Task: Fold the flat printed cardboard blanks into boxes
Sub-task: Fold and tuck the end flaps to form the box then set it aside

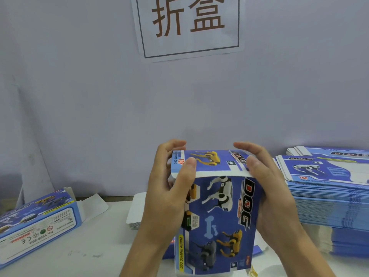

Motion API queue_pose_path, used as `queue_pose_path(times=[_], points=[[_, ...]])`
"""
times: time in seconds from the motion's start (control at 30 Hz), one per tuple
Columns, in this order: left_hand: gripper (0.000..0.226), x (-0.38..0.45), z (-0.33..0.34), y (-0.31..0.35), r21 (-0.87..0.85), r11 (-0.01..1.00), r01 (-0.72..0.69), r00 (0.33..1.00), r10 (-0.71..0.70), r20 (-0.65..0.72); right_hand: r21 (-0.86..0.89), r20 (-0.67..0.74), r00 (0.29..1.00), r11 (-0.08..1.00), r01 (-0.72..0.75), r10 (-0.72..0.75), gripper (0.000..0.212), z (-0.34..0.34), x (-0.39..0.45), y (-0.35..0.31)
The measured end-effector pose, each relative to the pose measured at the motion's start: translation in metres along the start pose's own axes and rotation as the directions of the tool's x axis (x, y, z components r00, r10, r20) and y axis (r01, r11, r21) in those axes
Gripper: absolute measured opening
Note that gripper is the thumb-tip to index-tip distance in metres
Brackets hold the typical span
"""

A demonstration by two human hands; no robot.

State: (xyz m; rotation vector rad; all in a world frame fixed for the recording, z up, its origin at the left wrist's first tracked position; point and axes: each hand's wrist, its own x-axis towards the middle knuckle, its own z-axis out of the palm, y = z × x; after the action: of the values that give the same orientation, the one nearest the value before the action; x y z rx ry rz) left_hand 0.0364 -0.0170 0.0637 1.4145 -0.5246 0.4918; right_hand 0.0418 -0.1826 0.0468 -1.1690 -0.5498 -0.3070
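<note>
A partly folded blue box (219, 212), printed with robot dogs and the word DOG, is held upright above the worktop (89, 256) between both hands, its long axis running from the viewer away toward the wall. Its top flap (209, 163) is bent over at the far end, the crease lying across the box. The left hand (167, 196) is wrapped round the left edge: its thumb (186, 172) is pressed on the crease, while its fingers (171, 145) are curled over the far side of the flap. The right hand (273, 186) is closed round the right edge in the same way, with the thumb on the flap's right end and the fingers arched loosely above the far corner. A finished box (38, 222) is laid on its side at the left of the worktop, its end flaps open. A small pile of white cards (135, 210) is seen just behind the left wrist. A tall stack of flat blanks (329, 196) is placed at the right, near the right hand. A paper sign (188, 27) with two large characters is fixed to the wall (79, 96) behind.
</note>
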Motion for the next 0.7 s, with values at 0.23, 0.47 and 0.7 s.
queue_pose_path(times=[0.23, 0.47, 0.7], points=[[0.042, 0.005, -0.015, -0.004, 0.19, 0.971, -0.143, 0.99, 0.14, 0.029, -0.167, -0.055, 0.988, 0.977, 0.133, -0.144, 0.039, 0.004, 0.003, -0.007], [0.042, 0.005, -0.01, -0.001, 0.064, 0.996, -0.057, 0.998, 0.056, 0.015, -0.058, 0.015, 0.996, 0.994, 0.09, -0.089, 0.035, 0.003, -0.001, -0.005], [0.028, 0.002, -0.002, 0.005, -0.087, 0.996, 0.001, 1.0, -0.004, -0.028, -0.155, -0.024, 0.991, 0.98, 0.128, -0.133, 0.024, 0.013, 0.0, -0.01]])
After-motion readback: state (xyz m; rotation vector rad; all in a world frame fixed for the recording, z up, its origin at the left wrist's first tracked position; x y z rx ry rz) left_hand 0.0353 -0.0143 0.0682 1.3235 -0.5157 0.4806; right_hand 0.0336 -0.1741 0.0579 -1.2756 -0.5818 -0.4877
